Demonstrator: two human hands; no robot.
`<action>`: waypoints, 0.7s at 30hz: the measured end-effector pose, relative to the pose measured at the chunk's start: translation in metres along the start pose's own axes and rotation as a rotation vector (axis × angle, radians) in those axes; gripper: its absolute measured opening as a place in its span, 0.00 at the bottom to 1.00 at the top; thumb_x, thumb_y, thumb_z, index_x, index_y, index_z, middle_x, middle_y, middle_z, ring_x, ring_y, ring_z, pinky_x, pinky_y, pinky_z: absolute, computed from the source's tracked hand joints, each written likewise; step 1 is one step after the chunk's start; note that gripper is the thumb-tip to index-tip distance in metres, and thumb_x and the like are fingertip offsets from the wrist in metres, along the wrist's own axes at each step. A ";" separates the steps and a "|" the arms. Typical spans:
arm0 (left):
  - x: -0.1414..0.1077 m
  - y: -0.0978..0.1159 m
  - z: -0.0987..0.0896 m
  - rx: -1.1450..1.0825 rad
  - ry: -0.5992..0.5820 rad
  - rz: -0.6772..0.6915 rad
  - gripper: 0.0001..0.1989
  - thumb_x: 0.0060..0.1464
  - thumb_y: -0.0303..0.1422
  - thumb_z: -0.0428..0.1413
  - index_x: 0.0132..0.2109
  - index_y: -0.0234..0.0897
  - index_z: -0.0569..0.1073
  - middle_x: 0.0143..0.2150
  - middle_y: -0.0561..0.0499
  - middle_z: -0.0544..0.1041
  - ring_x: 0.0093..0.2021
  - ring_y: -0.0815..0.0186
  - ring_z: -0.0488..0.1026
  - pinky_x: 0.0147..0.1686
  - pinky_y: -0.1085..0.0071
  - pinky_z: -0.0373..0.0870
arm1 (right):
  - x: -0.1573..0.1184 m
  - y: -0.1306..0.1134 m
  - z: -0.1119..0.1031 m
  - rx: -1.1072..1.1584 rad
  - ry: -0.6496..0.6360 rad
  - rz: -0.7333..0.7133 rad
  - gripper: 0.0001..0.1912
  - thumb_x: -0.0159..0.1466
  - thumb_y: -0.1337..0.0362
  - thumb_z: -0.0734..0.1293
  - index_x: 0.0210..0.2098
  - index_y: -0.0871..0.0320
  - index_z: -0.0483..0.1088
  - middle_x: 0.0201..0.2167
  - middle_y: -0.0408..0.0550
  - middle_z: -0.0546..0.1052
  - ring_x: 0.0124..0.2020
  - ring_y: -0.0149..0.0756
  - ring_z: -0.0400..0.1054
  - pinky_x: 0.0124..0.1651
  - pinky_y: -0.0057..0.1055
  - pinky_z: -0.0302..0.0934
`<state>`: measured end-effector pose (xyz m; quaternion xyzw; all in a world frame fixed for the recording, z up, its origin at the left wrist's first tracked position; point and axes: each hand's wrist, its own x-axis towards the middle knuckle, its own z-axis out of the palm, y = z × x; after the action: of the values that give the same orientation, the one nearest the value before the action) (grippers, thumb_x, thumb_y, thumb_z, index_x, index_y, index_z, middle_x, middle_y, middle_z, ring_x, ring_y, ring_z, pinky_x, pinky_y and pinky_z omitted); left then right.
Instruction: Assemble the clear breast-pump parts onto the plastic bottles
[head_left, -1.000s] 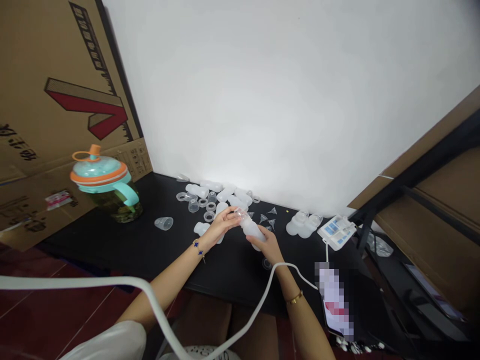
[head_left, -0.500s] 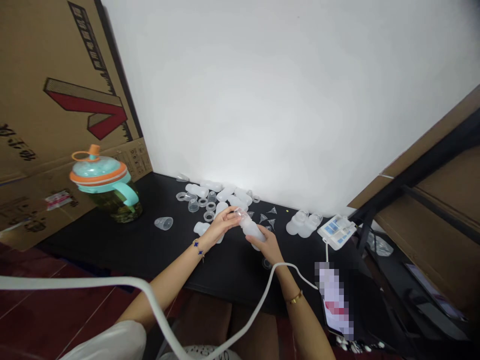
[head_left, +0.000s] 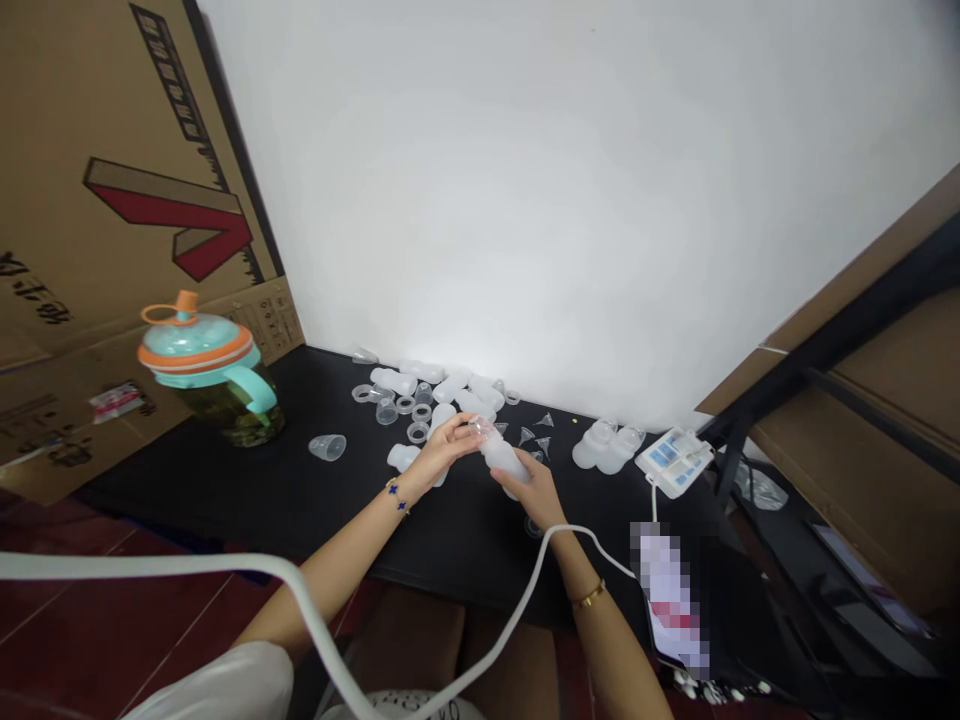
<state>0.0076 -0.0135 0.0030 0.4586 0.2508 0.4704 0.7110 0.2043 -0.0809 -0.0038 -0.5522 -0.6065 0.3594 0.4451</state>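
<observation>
Hardly anything has moved: the left hand still pinches the clear top of a white bottle, and the right hand grips its body, so both stay busy with it over the table. A big jug has something dark green inside; I can't tell what the bottle holds.

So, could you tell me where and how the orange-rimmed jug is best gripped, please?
I'd take the jug by its turquoise handle, probably coming from the picture's right: the curved handle juts out that way, while the body looks wide and the cardboard box stands behind.
</observation>
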 end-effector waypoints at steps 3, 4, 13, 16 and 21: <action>0.001 0.000 -0.001 0.001 0.007 -0.007 0.24 0.47 0.36 0.71 0.49 0.35 0.74 0.49 0.40 0.82 0.49 0.56 0.79 0.50 0.64 0.72 | 0.000 0.000 0.000 -0.011 0.003 -0.008 0.26 0.58 0.47 0.74 0.48 0.58 0.79 0.40 0.48 0.81 0.40 0.44 0.72 0.43 0.34 0.66; 0.001 -0.001 -0.001 0.002 0.008 -0.008 0.24 0.47 0.36 0.71 0.49 0.35 0.74 0.49 0.41 0.82 0.50 0.56 0.79 0.51 0.64 0.72 | 0.000 0.001 0.001 -0.013 0.004 -0.009 0.26 0.58 0.47 0.74 0.49 0.58 0.79 0.40 0.48 0.81 0.40 0.44 0.72 0.43 0.34 0.66; 0.001 -0.002 -0.002 0.004 0.002 -0.008 0.24 0.48 0.36 0.71 0.50 0.34 0.75 0.48 0.41 0.82 0.50 0.56 0.79 0.52 0.63 0.71 | -0.001 0.002 0.002 -0.006 0.012 -0.023 0.26 0.59 0.47 0.73 0.49 0.59 0.79 0.40 0.49 0.81 0.40 0.44 0.73 0.44 0.35 0.66; 0.001 -0.002 -0.002 0.008 0.004 -0.013 0.24 0.48 0.37 0.71 0.50 0.35 0.74 0.48 0.41 0.82 0.50 0.55 0.79 0.52 0.63 0.72 | -0.001 0.001 0.002 -0.017 0.017 -0.033 0.25 0.60 0.47 0.73 0.48 0.59 0.79 0.40 0.48 0.81 0.40 0.44 0.72 0.43 0.34 0.65; 0.001 -0.001 -0.001 0.019 0.007 -0.018 0.23 0.49 0.38 0.70 0.50 0.35 0.74 0.48 0.41 0.82 0.48 0.57 0.79 0.50 0.65 0.72 | -0.001 0.002 0.002 -0.025 0.024 -0.040 0.25 0.59 0.47 0.73 0.48 0.59 0.79 0.40 0.48 0.81 0.39 0.43 0.73 0.43 0.33 0.65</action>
<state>0.0078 -0.0126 0.0016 0.4615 0.2616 0.4631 0.7100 0.2029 -0.0815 -0.0061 -0.5497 -0.6163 0.3362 0.4526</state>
